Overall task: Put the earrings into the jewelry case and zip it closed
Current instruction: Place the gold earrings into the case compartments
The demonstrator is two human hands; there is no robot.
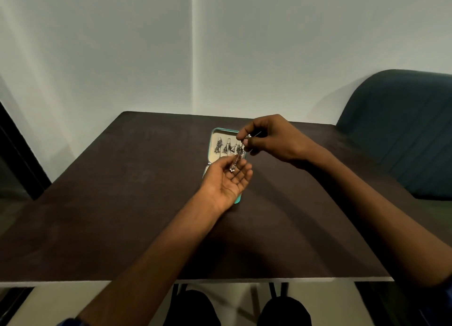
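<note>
Here, on a dark brown table [122, 203], a teal jewelry case [212, 140] lying unzipped, cream lining up, far half in plain sight and near half mostly hidden under the left hand [226, 181]. Inside that far half, several dark, bell-shaped earrings [226, 147] ranged in a row along the lining. Left hand palm up above the near half, fingers relaxed and only gently curved, gripping nothing, cupped under the lower end of a long silver dangling earring [234, 165], whose beaded tip lies at or just over the fingers; actual contact not clear. Right hand [271, 140] raised above the case's right edge, thumb and forefinger pinching the top of that same earring, other fingers curled in. Earring slanting down and left from the pinch toward the open palm. Beyond the table, a pale wall; at right, a dark teal chair [401, 130].
</note>
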